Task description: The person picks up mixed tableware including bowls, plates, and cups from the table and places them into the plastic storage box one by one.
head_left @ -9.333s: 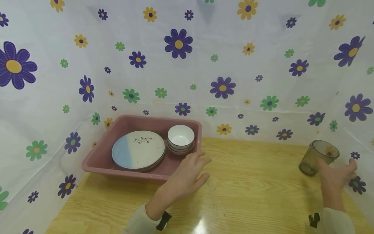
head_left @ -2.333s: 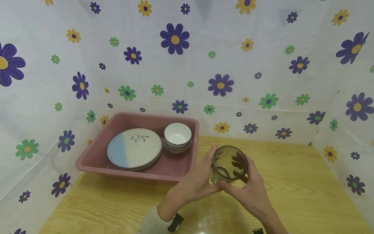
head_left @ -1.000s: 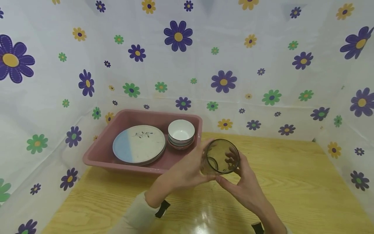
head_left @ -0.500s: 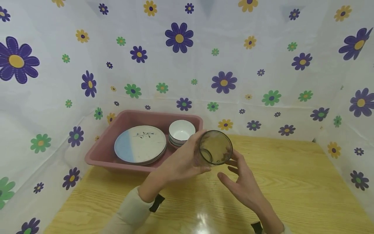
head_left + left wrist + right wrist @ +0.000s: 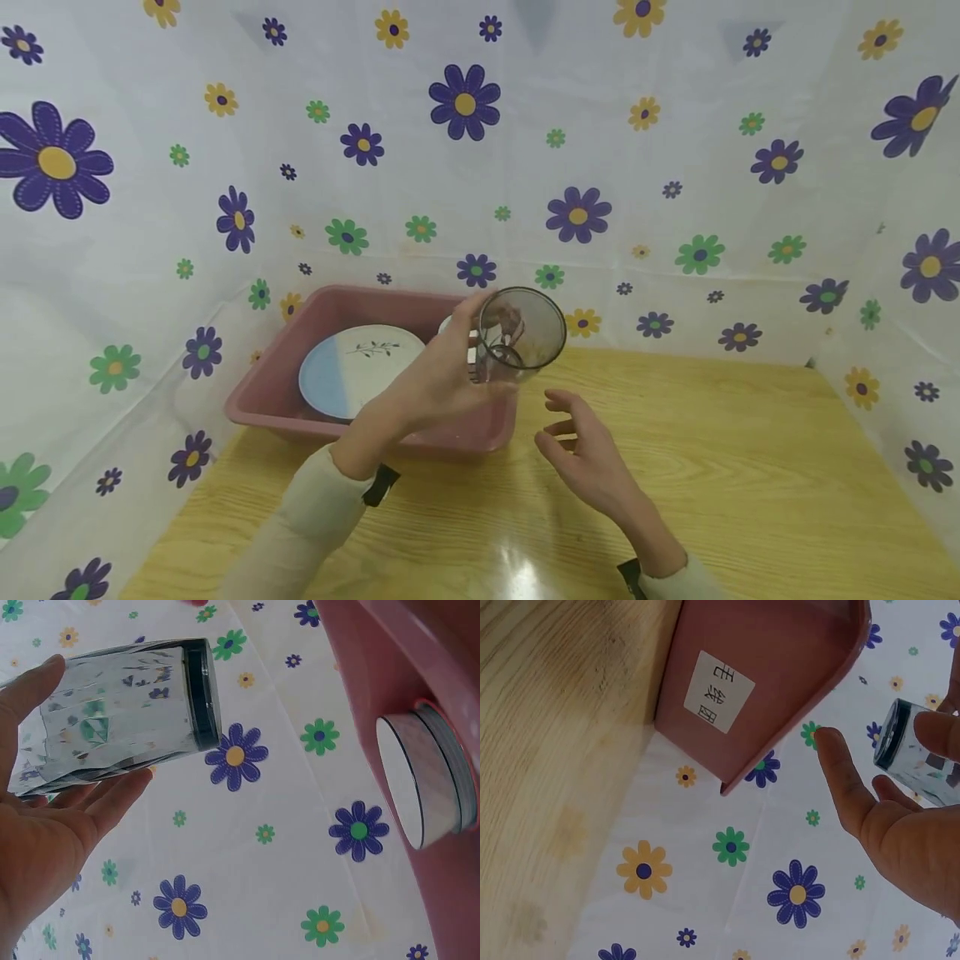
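My left hand (image 5: 431, 375) grips a smoky, see-through drinking glass (image 5: 522, 333) and holds it tilted, mouth toward me, over the right end of a pink tub (image 5: 491, 429). In the left wrist view, thumb and fingers wrap the faceted glass (image 5: 120, 712) from both sides, away from its thick dark base. My right hand (image 5: 588, 458) is apart from the glass, fingers loosely bent and holding nothing, to the right of the tub. Inside the tub lie stacked plates (image 5: 367, 367), the top one blue and cream. A stack of white bowls (image 5: 420, 780) stands beside them, mostly hidden in the head view.
The tub stands on a yellow wood-grain table (image 5: 720, 467), against a white sheet (image 5: 600, 158) printed with flowers. Sheeting also closes off the left and right sides. A white label (image 5: 720, 690) with writing is stuck on the tub's outside.
Earlier the glass stood at the far right, then both hands held it in the middle. Since then my right hand has let go, and my left hand has carried the glass left over the tub.
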